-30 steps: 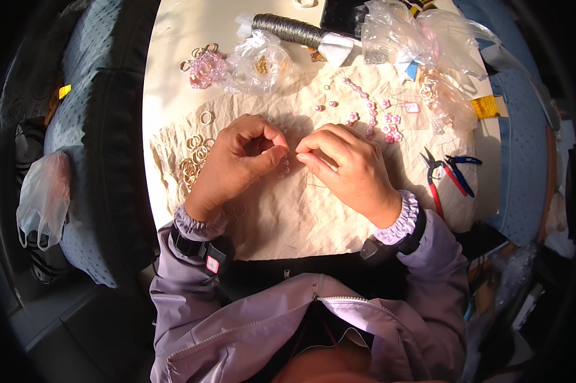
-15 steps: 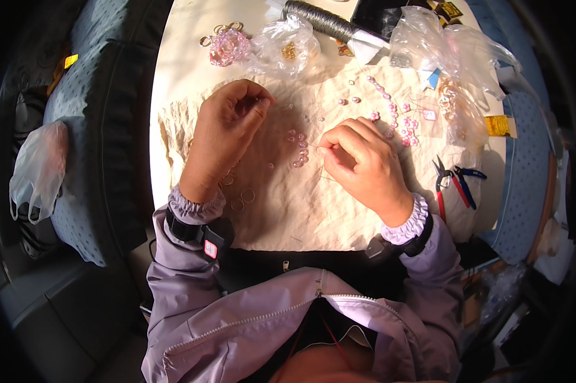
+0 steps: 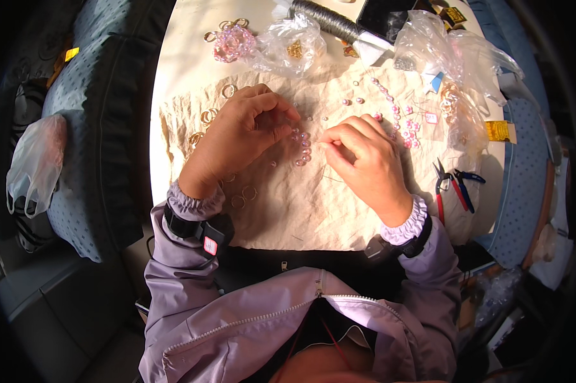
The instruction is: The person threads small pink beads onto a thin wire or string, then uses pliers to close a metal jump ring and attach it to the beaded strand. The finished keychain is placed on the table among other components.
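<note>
While the left hand (image 3: 243, 134) is arching over the centre of the frame, its thumb and forefinger are standing apart just beside the clear pink beads (image 3: 306, 152), which are lying on a crumpled beige cloth (image 3: 288, 214) between both hands. Right of centre, the right hand (image 3: 368, 159) is holding its fingertips close together — whether they are gripping anything, one cannot tell. Pink flower-shaped beads (image 3: 412, 135) are lying toward the upper right; red-handled pliers (image 3: 440, 203) are resting at the right.
</note>
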The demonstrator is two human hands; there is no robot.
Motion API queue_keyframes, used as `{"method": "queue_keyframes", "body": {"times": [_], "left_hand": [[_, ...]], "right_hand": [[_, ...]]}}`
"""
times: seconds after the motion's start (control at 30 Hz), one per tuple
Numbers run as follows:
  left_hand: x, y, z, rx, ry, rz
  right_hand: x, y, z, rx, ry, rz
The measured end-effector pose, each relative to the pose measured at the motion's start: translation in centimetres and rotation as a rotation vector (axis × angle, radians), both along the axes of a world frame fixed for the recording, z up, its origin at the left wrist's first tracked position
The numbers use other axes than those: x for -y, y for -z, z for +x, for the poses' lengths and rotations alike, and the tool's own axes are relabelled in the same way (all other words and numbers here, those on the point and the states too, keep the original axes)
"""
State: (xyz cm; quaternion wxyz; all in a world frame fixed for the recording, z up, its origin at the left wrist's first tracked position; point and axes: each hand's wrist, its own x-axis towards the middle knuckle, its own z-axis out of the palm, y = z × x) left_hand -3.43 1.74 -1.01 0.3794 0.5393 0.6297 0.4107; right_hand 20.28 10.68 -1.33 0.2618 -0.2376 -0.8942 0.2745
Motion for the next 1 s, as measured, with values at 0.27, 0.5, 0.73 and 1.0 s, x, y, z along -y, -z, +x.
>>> {"method": "queue_keyframes", "body": {"times": [0.27,0.5,0.73,1.0], "left_hand": [[-0.14,-0.04,0.18,-0.217,0.099,0.079],[-0.03,-0.38,0.21,-0.173,0.086,0.042],[-0.04,-0.5,0.09,-0.218,0.076,0.068],[0.0,-0.34,0.21,-0.164,0.069,0.047]], "right_hand": [[0.08,0.19,-0.25,-0.011,0.035,-0.022],[-0.17,0.34,-0.1,0.001,0.026,0.007],[-0.07,0.24,-0.16,-0.008,0.054,-0.029],[0.18,-0.02,-0.18,-0.043,0.024,-0.025]]}}
